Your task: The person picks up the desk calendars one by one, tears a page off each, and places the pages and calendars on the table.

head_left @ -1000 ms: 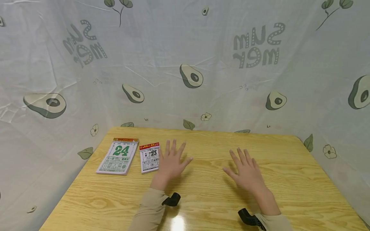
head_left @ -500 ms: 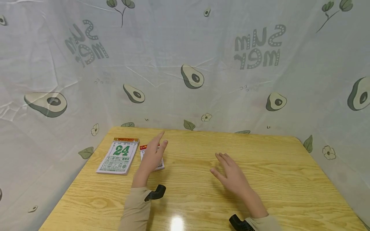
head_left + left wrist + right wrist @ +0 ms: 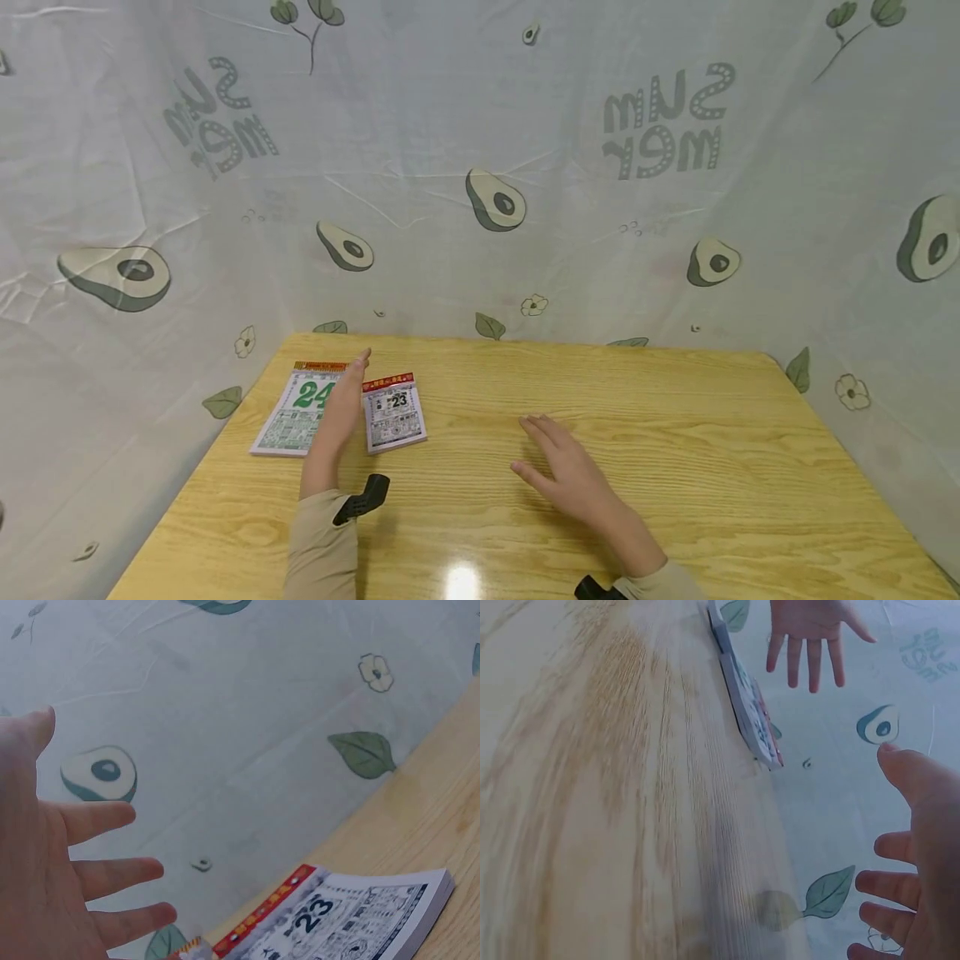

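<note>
Two tear-off calendars lie at the left of the wooden table. The larger calendar [image 3: 288, 425] shows a green 24; the smaller calendar [image 3: 395, 417], red-topped, shows a black 23. My left hand [image 3: 341, 412] hovers between them, turned on edge, hiding the larger calendar's right side. Its fingers are straight and spread in the left wrist view, holding nothing, with the smaller calendar [image 3: 330, 922] below. My right hand [image 3: 566, 475] is held above the middle of the table with nothing in it. In the right wrist view its fingers [image 3: 889, 889] are extended and apart.
The wooden table [image 3: 675, 417] runs back to a pale curtain [image 3: 420, 108] printed with avocados, leaves and lettering. Curtain also hangs at both sides. Each wrist wears a black camera mount [image 3: 363, 498]. Light glares on the near tabletop.
My left hand has moved left from beside the smaller calendar to the larger one, turning on edge and uncovering the smaller. My right hand has shifted left and nearer.
</note>
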`<action>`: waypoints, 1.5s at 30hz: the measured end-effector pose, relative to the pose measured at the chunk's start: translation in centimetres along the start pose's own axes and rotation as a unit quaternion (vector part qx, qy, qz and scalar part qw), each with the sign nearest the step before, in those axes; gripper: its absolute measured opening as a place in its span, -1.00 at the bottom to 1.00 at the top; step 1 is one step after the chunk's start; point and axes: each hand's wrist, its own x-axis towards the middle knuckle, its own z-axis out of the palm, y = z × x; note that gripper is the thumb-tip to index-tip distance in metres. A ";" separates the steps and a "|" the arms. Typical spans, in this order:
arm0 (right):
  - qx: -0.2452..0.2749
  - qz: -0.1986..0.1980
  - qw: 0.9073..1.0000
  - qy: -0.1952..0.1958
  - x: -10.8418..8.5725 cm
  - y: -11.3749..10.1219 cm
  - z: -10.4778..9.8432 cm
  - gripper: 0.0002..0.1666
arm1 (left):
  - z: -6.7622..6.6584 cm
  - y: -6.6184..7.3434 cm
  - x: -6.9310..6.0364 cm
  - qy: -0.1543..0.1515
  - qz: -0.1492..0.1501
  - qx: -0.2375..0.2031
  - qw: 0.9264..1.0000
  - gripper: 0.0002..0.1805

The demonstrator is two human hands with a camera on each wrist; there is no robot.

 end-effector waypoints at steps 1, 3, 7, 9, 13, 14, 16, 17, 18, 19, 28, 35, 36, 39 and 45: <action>0.004 0.000 1.000 -0.007 0.1 -0.2 0.1 -0.18 | -0.3 -0.3 -0.1 -0.004 -0.006 -0.012 1.000 -0.23; 0.009 -0.001 1.000 -0.017 0.2 -0.4 0.2 -0.18 | -0.7 -0.5 -0.3 -0.017 -0.021 -0.040 0.999 -0.25; 0.028 -0.006 0.999 -0.024 0.9 -0.6 0.8 -0.18 | -1.2 -1.1 -0.5 -0.036 -0.038 -0.089 0.995 -0.26; 0.042 -0.009 0.999 -0.027 1.4 -0.8 1.1 -0.20 | -1.3 -1.7 -0.5 -0.040 -0.044 -0.113 0.992 -0.23; 0.062 -0.015 0.997 -0.031 2.5 -1.2 2.0 -0.20 | -1.7 -2.5 -0.5 -0.046 -0.060 -0.150 0.986 -0.17; 0.068 -0.014 0.997 -0.033 2.8 -1.4 2.3 -0.20 | -1.8 -2.7 -0.5 -0.046 -0.068 -0.159 0.984 -0.16; 0.080 -0.011 0.996 -0.037 3.5 -1.7 2.9 -0.20 | -1.9 -2.9 -0.5 -0.045 -0.083 -0.171 0.981 -0.12; 0.088 -0.008 0.995 -0.039 3.8 -1.9 3.1 -0.20 | -2.0 -3.0 -0.5 -0.045 -0.090 -0.178 0.979 -0.10; 0.096 -0.007 0.995 -0.040 4.1 -2.1 3.3 -0.20 | -2.1 -3.1 -0.5 -0.046 -0.096 -0.182 0.977 -0.08; 0.104 -0.006 0.994 -0.041 4.4 -2.3 3.6 -0.20 | -2.2 -3.3 -0.5 -0.046 -0.102 -0.188 0.976 -0.07; 0.195 -0.017 0.979 -0.053 6.5 -3.9 5.3 -0.25 | -2.7 -4.2 -0.5 -0.061 -0.152 -0.233 0.959 0.02; 0.267 -0.007 0.962 -0.055 8.0 -4.9 7.3 -0.29 | -3.2 -4.3 -0.6 -0.088 -0.181 -0.294 0.934 0.06; 0.283 -0.004 0.958 -0.055 8.1 -5.0 7.6 -0.29 | -3.2 -4.4 -0.6 -0.093 -0.183 -0.298 0.932 0.07; 0.339 0.024 0.939 -0.059 8.5 -5.3 8.2 -0.30 | -3.4 -4.5 -0.7 -0.105 -0.185 -0.308 0.927 0.08; 0.519 0.124 0.841 -0.087 9.2 -5.6 9.3 -0.19 | -3.4 -4.5 -0.6 -0.118 -0.194 -0.316 0.921 0.09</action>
